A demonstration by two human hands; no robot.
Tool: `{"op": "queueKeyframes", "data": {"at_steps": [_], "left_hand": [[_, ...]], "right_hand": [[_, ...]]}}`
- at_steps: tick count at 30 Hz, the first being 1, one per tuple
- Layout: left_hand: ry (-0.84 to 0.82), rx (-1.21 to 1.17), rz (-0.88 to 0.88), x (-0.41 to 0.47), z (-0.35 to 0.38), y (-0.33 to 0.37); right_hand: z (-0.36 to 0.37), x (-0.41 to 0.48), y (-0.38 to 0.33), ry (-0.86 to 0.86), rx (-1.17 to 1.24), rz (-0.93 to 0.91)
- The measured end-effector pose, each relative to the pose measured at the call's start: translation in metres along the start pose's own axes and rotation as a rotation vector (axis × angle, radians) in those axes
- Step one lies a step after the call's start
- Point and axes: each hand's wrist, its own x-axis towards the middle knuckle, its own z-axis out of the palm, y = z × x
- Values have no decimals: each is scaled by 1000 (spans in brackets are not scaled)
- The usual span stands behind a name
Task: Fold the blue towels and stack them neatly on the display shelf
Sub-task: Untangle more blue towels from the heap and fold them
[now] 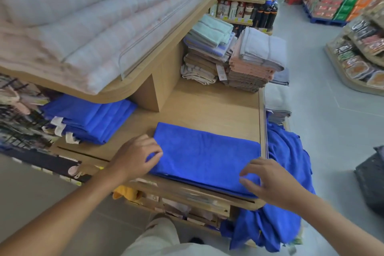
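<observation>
A folded blue towel (205,156) lies flat on the wooden display shelf (207,108), near its front edge. My left hand (135,157) is at the towel's left end, with its fingers curled round that edge. My right hand (270,181) rests with spread fingers on the towel's near right corner. A stack of folded blue towels (89,118) with white tags sits to the left, under the upper shelf. A heap of unfolded blue towels (284,172) hangs over the shelf's right end, down toward the floor.
Stacks of folded towels in other colours (232,56) stand at the back of the shelf. Large pale quilts (87,16) fill the upper shelf. Grey towels (277,102) lie off the right end. A dark basket (372,176) stands on the aisle floor at the right.
</observation>
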Motion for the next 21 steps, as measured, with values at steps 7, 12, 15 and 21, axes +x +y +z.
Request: {"op": "queueKeyframes", "data": {"at_steps": [7, 12, 15, 21], "left_hand": [[-135, 75, -146, 68, 65, 45], [-201, 163, -192, 44, 77, 36], [-215, 173, -204, 36, 79, 30], [-234, 188, -223, 51, 81, 17]], "right_hand": [[57, 99, -59, 137, -5, 227], [88, 67, -54, 161, -148, 380], [97, 44, -44, 194, -206, 441], [92, 63, -34, 163, -205, 437]]}}
